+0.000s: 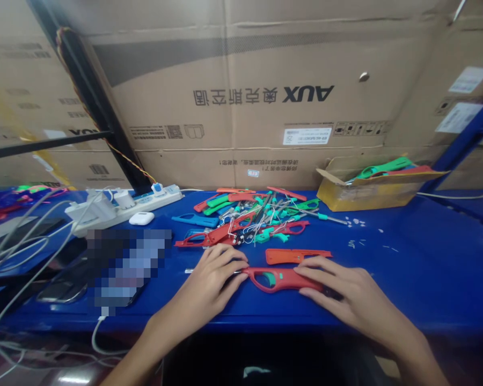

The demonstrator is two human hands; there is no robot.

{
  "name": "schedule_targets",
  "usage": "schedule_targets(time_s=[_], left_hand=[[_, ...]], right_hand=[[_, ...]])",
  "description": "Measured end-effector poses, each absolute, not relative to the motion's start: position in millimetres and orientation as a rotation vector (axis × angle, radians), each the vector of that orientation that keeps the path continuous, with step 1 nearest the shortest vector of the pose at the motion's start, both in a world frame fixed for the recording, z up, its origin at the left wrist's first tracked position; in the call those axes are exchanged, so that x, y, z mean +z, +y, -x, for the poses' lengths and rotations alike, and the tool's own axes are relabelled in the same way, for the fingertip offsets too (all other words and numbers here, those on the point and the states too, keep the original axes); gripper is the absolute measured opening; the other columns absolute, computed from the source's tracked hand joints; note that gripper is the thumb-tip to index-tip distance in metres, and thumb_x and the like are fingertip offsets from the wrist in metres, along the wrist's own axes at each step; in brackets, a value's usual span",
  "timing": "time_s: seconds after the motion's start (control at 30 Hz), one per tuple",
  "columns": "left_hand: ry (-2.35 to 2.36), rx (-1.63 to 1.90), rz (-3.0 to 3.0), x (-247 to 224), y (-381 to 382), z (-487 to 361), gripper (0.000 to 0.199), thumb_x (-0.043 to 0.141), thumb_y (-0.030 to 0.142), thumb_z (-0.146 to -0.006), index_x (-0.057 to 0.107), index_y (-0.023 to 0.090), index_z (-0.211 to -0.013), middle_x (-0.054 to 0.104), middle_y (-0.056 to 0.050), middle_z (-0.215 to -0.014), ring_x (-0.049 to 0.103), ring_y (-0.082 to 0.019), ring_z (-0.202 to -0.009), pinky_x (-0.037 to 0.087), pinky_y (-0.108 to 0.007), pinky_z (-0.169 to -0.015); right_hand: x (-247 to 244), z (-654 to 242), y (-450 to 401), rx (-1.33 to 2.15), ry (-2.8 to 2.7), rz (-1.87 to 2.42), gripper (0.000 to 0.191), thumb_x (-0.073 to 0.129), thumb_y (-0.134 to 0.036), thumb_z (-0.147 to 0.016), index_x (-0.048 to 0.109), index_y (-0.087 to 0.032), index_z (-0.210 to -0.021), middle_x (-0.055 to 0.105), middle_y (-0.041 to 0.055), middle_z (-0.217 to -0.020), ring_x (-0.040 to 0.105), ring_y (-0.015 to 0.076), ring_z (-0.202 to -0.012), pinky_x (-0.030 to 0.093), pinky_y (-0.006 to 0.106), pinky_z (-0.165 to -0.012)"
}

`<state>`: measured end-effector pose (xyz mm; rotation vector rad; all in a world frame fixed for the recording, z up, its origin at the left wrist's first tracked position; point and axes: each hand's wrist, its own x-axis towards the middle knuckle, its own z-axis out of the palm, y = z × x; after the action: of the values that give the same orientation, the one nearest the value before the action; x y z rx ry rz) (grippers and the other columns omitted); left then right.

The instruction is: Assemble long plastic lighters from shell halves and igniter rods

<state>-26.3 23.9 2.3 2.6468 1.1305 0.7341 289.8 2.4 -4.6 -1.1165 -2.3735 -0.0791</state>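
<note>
Head view: palms down, left hand (217, 274) and right hand (344, 287) grip a red lighter (287, 282) between them.

Red lighter casing (290, 280), held between left fingers (234, 265) and right fingers (322, 273); orange shell (284, 256), just beyond right fingers; mixed parts pile (261, 220), farther beyond; blue surface (386, 279) beneath.

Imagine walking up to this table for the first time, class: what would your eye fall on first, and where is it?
Probably the heap of red, green and blue plastic parts in the middle of the blue table. Next, nearer the front edge, comes the red lighter, with the left hand at its narrow end and the right hand at its handle. Behind everything stands brown cardboard with big black lettering.
</note>
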Motion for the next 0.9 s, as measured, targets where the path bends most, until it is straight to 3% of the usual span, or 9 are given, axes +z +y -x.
schedule_targets(time_s=[0.6, 0.9], left_hand=[[1.136, 0.726, -2.666, 1.3, 26.1, 24.7, 0.022, 0.05, 0.029, -0.109, 0.068, 0.022, -0.12, 0.067, -0.006, -0.123, 0.058, -0.024, -0.118, 0.049, -0.044, -0.103], [1.133, 0.739, -2.66, 2.7, 24.7, 23.8, 0.023, 0.049, 0.029, -0.109, 0.069, 0.023, -0.12, 0.067, -0.007, -0.123, 0.058, -0.024, -0.117, 0.049, -0.045, -0.104]], right_hand=[[-5.3, -289.6, 3.0, -0.04, -2.351, 1.095, 0.032, 0.05, -0.034, -0.107, 0.074, -0.025, -0.125, 0.077, 0.0046, -0.123, 0.077, 0.0233, -0.105, 0.067, 0.035, -0.082], [-4.7, -288.6, 2.7, -0.063, -2.351, 1.094, 0.034, 0.048, -0.036, -0.108, 0.074, -0.023, -0.124, 0.077, 0.0044, -0.122, 0.077, 0.0243, -0.106, 0.067, 0.037, -0.084]])
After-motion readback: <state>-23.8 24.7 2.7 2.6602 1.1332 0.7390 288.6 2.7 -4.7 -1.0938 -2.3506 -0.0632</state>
